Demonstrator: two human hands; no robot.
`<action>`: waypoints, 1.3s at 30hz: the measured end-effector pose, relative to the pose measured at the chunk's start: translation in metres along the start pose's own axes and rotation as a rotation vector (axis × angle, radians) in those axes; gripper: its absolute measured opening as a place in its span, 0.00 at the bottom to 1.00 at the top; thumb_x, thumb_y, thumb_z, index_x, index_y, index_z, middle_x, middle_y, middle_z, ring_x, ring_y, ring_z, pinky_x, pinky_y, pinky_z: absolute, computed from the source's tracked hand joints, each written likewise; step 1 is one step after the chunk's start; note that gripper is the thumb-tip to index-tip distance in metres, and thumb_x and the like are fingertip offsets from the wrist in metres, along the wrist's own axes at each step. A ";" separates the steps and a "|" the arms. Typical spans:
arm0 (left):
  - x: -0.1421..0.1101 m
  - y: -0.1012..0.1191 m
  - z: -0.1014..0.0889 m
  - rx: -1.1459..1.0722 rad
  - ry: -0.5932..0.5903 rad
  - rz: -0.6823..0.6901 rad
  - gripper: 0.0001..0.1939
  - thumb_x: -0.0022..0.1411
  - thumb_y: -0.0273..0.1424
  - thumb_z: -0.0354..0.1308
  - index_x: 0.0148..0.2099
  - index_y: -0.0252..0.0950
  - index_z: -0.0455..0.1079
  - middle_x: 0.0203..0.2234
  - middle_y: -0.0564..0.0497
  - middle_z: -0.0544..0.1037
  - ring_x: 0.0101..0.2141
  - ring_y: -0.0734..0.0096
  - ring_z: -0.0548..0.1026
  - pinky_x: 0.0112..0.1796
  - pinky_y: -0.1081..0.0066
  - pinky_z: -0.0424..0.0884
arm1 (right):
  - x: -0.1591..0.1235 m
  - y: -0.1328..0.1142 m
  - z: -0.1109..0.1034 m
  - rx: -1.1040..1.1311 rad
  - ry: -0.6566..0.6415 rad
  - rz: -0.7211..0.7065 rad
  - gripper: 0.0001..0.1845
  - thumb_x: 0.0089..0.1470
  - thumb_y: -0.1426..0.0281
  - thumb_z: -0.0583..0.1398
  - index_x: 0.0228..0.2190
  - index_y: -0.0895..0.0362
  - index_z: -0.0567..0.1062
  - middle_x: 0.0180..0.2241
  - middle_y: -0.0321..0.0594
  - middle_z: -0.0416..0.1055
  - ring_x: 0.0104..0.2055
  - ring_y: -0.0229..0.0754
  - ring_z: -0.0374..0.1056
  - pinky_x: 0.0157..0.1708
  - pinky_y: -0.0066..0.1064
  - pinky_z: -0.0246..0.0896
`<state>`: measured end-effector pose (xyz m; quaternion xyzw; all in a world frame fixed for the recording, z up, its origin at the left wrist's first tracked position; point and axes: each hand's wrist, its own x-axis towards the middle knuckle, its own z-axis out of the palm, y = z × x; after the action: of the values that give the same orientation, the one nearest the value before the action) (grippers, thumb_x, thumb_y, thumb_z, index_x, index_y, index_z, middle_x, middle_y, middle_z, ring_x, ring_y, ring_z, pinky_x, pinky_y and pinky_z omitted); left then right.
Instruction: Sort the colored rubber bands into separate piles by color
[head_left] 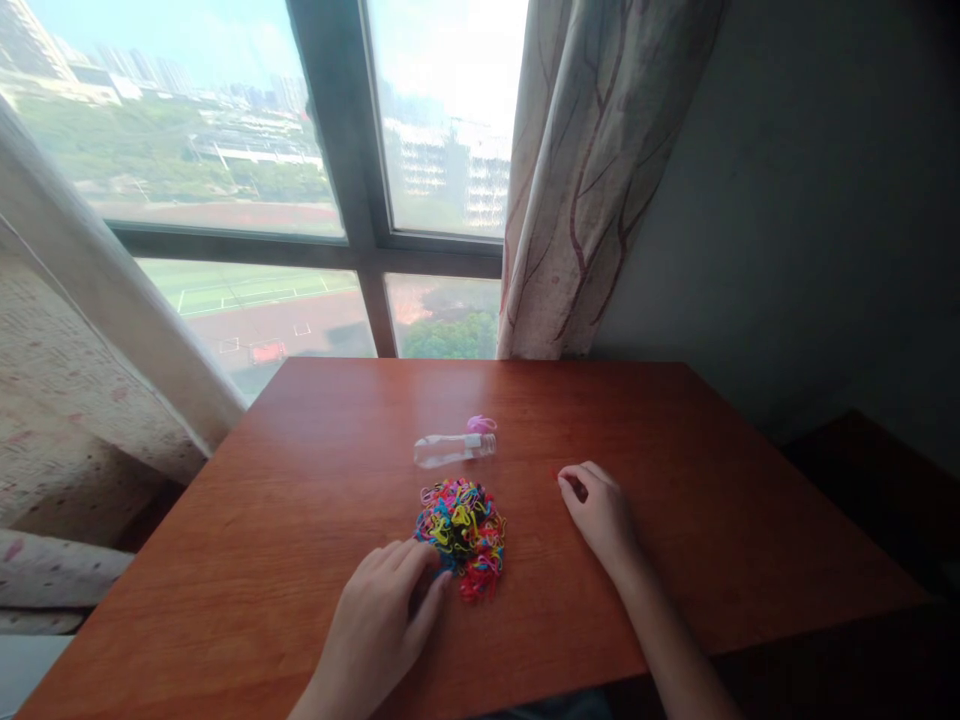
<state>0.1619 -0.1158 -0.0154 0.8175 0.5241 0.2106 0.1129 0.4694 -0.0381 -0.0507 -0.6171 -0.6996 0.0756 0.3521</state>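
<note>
A heap of small looped cords [461,530] in red, yellow, blue, pink and black lies mid-table. At its left edge is my left hand [382,610], fingers curled, thumb and forefinger closing on blue cord at the rim of the heap. Further right, my right hand [600,510] rests low over the wood in a pinch. A bit of thin red cord [555,472] sticks out from between its thumb and forefinger. Beyond the heap a clear plastic bottle [450,450] lies on its side, its neck to the right. Pink cord [480,424] sits just behind that neck.
Everything lies on a reddish-brown wooden table [300,480]. A window [360,180] with a dark frame rises behind it. Patterned curtains [570,180] hang on both sides, and a dark wall [795,230] stands at the right.
</note>
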 end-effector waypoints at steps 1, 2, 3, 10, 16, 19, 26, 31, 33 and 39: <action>0.000 0.000 0.000 -0.002 -0.001 -0.001 0.08 0.68 0.36 0.51 0.37 0.40 0.67 0.30 0.50 0.76 0.31 0.62 0.73 0.33 0.65 0.67 | 0.000 -0.001 0.001 -0.001 -0.003 -0.002 0.08 0.58 0.70 0.57 0.29 0.54 0.75 0.30 0.39 0.72 0.33 0.44 0.68 0.33 0.31 0.60; 0.000 0.000 0.000 -0.003 -0.001 -0.001 0.08 0.68 0.36 0.51 0.37 0.40 0.67 0.30 0.50 0.76 0.31 0.62 0.73 0.33 0.65 0.67 | 0.001 -0.002 0.002 -0.002 -0.004 -0.003 0.08 0.58 0.70 0.57 0.29 0.54 0.75 0.30 0.39 0.72 0.34 0.44 0.68 0.34 0.31 0.60; 0.000 -0.001 0.000 -0.005 -0.004 -0.001 0.08 0.68 0.36 0.51 0.37 0.40 0.67 0.30 0.50 0.76 0.31 0.62 0.73 0.33 0.65 0.67 | 0.001 -0.003 0.002 -0.001 -0.005 -0.003 0.08 0.59 0.70 0.57 0.30 0.54 0.75 0.30 0.39 0.72 0.34 0.44 0.68 0.34 0.31 0.60; 0.000 -0.001 0.002 -0.014 -0.002 0.000 0.06 0.68 0.34 0.52 0.37 0.40 0.67 0.31 0.51 0.77 0.31 0.62 0.73 0.33 0.65 0.67 | 0.008 -0.009 0.006 -0.003 -0.025 -0.005 0.08 0.59 0.70 0.57 0.30 0.54 0.76 0.30 0.39 0.73 0.34 0.43 0.68 0.34 0.31 0.60; 0.000 0.000 0.002 -0.070 0.035 0.007 0.05 0.68 0.34 0.52 0.39 0.40 0.68 0.30 0.51 0.76 0.31 0.65 0.74 0.33 0.67 0.68 | 0.015 -0.012 0.011 0.016 -0.033 -0.016 0.09 0.59 0.70 0.56 0.31 0.54 0.76 0.31 0.39 0.73 0.33 0.43 0.69 0.33 0.31 0.60; 0.000 0.001 0.001 -0.073 0.043 0.005 0.05 0.68 0.34 0.52 0.40 0.40 0.67 0.30 0.51 0.76 0.30 0.65 0.74 0.33 0.67 0.68 | 0.014 -0.012 0.011 0.036 -0.022 -0.019 0.09 0.59 0.70 0.56 0.34 0.54 0.77 0.32 0.39 0.73 0.33 0.42 0.69 0.33 0.30 0.61; 0.000 -0.001 0.003 -0.047 0.042 0.016 0.05 0.68 0.33 0.52 0.39 0.40 0.68 0.31 0.51 0.77 0.31 0.64 0.74 0.33 0.66 0.69 | -0.005 -0.030 0.008 0.076 -0.009 -0.043 0.08 0.61 0.70 0.55 0.36 0.55 0.76 0.33 0.39 0.72 0.32 0.41 0.69 0.33 0.29 0.62; 0.000 0.000 0.001 -0.026 0.035 0.013 0.06 0.68 0.33 0.52 0.38 0.40 0.69 0.31 0.50 0.78 0.31 0.64 0.75 0.33 0.66 0.70 | -0.033 -0.066 0.010 0.211 -0.146 -0.127 0.08 0.62 0.71 0.55 0.36 0.54 0.75 0.33 0.38 0.71 0.33 0.40 0.68 0.34 0.29 0.61; 0.001 0.001 0.000 -0.018 0.023 0.013 0.07 0.68 0.33 0.51 0.38 0.40 0.69 0.31 0.50 0.78 0.32 0.63 0.75 0.34 0.66 0.70 | -0.040 -0.079 0.011 0.254 -0.193 -0.126 0.06 0.62 0.71 0.56 0.37 0.53 0.74 0.33 0.38 0.71 0.34 0.40 0.69 0.34 0.29 0.62; 0.002 0.001 0.000 -0.006 0.021 0.015 0.07 0.67 0.33 0.52 0.38 0.40 0.70 0.32 0.49 0.79 0.32 0.63 0.75 0.34 0.65 0.70 | -0.044 -0.089 0.012 0.262 -0.216 -0.112 0.04 0.62 0.71 0.57 0.36 0.53 0.73 0.34 0.38 0.72 0.35 0.42 0.69 0.35 0.29 0.61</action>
<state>0.1630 -0.1147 -0.0142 0.8188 0.5186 0.2214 0.1081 0.3903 -0.0949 -0.0293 -0.5142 -0.7509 0.2123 0.3561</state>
